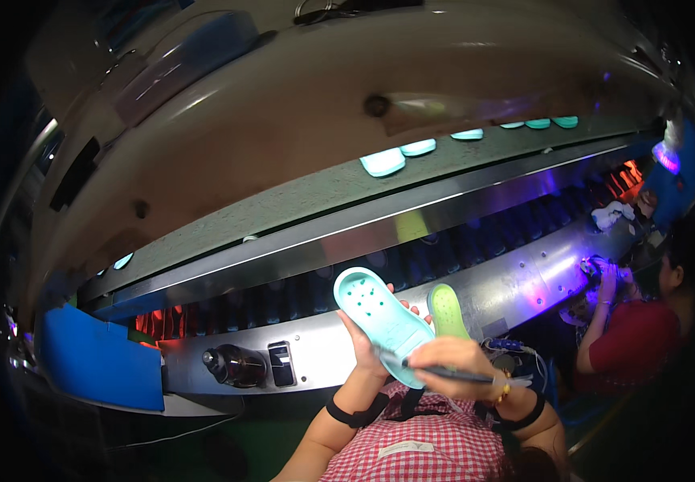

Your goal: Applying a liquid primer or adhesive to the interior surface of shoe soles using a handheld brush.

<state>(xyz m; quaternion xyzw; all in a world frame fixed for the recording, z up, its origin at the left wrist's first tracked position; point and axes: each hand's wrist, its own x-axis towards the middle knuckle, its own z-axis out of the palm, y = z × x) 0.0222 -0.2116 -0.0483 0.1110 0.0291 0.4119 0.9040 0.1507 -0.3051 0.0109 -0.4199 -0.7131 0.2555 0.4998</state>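
A turquoise shoe sole [379, 317] with small holes is held up in front of the person's chest, tilted, its toe end pointing up and to the left. The left hand [366, 353] grips it from behind and below, fingers wrapped round its lower half. The right hand [453, 365] is closed around a dark pen-like tool [452, 374], whose tip lies against the sole's heel end. Just beside, to the right, a light green sole [447, 312] stands upright behind the right hand.

Beyond them runs a long metal conveyor machine [411, 233] with a dark knob [233, 365] and a switch [281, 363] on its front panel. More pale turquoise soles [383, 162] lie in a row on its upper belt. A blue bin [98, 361] sits at the left; its contents cannot be made out. At the far right, another person in a red top [640, 341] works under violet light.
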